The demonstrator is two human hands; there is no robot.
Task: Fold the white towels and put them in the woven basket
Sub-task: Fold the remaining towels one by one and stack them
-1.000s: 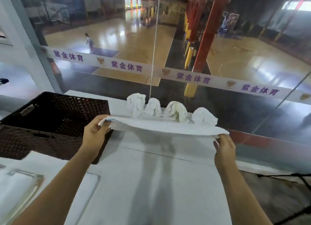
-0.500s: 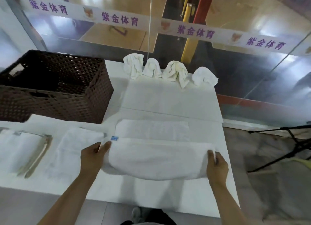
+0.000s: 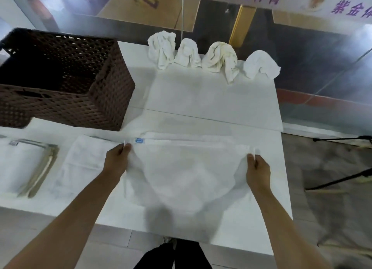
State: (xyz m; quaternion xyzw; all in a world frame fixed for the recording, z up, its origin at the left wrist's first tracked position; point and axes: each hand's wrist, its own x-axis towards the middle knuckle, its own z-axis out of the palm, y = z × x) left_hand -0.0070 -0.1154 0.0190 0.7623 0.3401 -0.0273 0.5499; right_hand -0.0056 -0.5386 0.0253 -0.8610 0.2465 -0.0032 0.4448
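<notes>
1. White table (image 3: 201, 111) fills the view, set against glass panels, with a sports-hall floor showing beyond them.
2. At the centre lies the white towel (image 3: 181, 172), its far hem laid flat, its near part sagging in a soft curve.
3. The left hand (image 3: 117, 160) pinches the towel's corner at 9 o'clock; the right hand (image 3: 256, 168) pinches the corner at 3 o'clock.
4. The woven basket (image 3: 66, 99) stands at 10 o'clock, apparently with no towels inside.
5. Four crumpled towels (image 3: 211, 57) wait at 12 o'clock; a flat towel (image 3: 84, 164) lies at 9 o'clock.
6. Judged by its drape, the cloth is light, limp and not fragile. It should hold no shape unsupported, so corners and hems are the places to grip, with both hands keeping the edge taut.
</notes>
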